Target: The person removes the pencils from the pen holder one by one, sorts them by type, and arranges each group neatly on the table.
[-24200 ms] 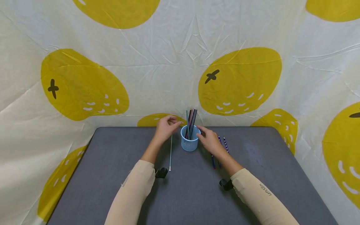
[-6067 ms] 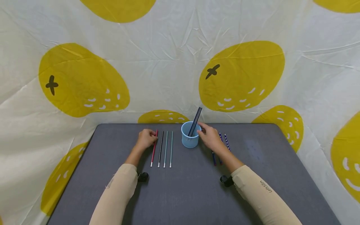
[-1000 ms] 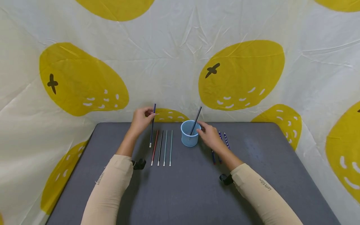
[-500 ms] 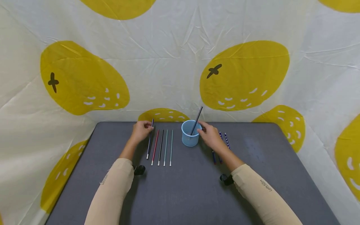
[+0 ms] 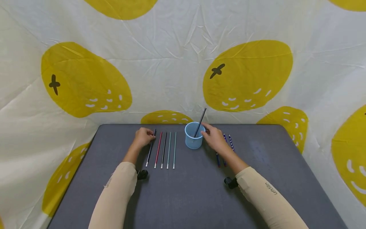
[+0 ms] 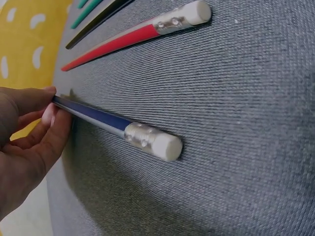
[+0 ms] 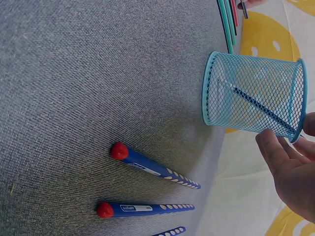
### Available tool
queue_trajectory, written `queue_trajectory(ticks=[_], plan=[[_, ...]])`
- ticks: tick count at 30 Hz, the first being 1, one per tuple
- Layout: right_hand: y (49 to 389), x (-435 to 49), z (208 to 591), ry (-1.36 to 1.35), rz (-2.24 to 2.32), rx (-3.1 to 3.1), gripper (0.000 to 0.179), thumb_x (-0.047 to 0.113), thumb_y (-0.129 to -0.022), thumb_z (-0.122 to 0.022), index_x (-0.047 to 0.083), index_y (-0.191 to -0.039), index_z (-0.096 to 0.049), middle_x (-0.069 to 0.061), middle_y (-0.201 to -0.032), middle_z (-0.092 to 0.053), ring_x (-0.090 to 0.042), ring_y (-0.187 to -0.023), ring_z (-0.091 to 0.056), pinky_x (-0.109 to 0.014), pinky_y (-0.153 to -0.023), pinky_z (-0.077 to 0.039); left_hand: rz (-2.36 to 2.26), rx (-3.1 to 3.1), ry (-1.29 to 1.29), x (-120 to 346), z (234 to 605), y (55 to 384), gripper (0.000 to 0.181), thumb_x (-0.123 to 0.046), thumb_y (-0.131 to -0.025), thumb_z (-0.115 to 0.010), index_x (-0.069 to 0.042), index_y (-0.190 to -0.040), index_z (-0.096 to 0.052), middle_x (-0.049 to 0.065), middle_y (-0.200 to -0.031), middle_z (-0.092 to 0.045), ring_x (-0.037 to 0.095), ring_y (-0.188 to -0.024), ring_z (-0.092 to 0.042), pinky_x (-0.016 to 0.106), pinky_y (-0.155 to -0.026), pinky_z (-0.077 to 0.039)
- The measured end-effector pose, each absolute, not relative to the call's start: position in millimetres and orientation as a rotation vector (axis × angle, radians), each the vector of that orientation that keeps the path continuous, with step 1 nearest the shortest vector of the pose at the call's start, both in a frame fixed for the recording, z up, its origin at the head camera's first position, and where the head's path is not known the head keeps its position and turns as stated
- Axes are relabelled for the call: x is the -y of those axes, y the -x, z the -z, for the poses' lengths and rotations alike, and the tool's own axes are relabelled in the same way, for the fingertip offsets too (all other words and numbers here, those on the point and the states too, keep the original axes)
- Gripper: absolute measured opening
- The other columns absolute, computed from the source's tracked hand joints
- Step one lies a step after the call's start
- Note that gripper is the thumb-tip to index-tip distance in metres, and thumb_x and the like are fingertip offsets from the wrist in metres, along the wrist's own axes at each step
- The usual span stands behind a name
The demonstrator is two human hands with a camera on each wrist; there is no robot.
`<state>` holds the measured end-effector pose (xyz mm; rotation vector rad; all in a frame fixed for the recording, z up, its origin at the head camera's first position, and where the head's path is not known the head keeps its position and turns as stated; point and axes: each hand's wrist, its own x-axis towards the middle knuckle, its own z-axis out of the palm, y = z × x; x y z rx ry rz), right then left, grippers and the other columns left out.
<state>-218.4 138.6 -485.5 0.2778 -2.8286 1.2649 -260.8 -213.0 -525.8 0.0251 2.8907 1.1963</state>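
My left hand pinches a dark blue pencil near its far end. In the left wrist view, the pencil's white eraser lies against the cloth. To its right lie a red pencil, a black pencil and two teal pencils, the outer teal pencil nearest the cup. My right hand grips the rim of a light blue mesh pencil cup from the right side. One dark pencil leans inside the cup, its eraser end down.
Blue pencils with pale spots and red ends, such as one in the right wrist view, lie right of the cup, partly behind my right forearm. The grey table ends at a white cloth backdrop with yellow fruit prints.
Since the first frame, pencils have gone from the cup into a row at left. Over the last second my left hand has lowered the dark blue pencil onto the table. The right hand stays put.
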Motion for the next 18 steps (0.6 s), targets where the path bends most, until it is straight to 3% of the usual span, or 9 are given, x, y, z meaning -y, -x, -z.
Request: queue_trajectory(ticks=[9, 18], plan=[[217.9, -138.2, 486.1, -0.284, -1.27, 2.822, 0.048, 0.018, -0.105, -0.059, 0.009, -0.152, -0.051, -0.022, -0.139, -0.064, -0.037, -0.124, -0.065, -0.051, -0.1, -0.057, -1.226, -2.891, 0.052, 208.3, 527.2, 258.1, 0.016, -0.005, -0.084, -0.079, 0.006, -0.095, -0.075, 0.017, -0.087, -0.077, 0.01, -0.053, -0.063, 0.025, -0.054, -0.057], [218.2, -136.9, 487.1, -0.291, -1.29, 2.816, 0.049, 0.017, -0.106, -0.059, 0.008, -0.152, -0.05, -0.022, -0.139, -0.064, -0.037, -0.124, -0.066, -0.051, -0.099, -0.057, -1.061, -2.977, 0.065, 205.7, 527.4, 257.7, 0.014, -0.011, -0.083, -0.08, 0.001, -0.088, -0.074, 0.016, -0.09, -0.074, 0.034, -0.091, -0.067, 0.045, -0.086, -0.057]])
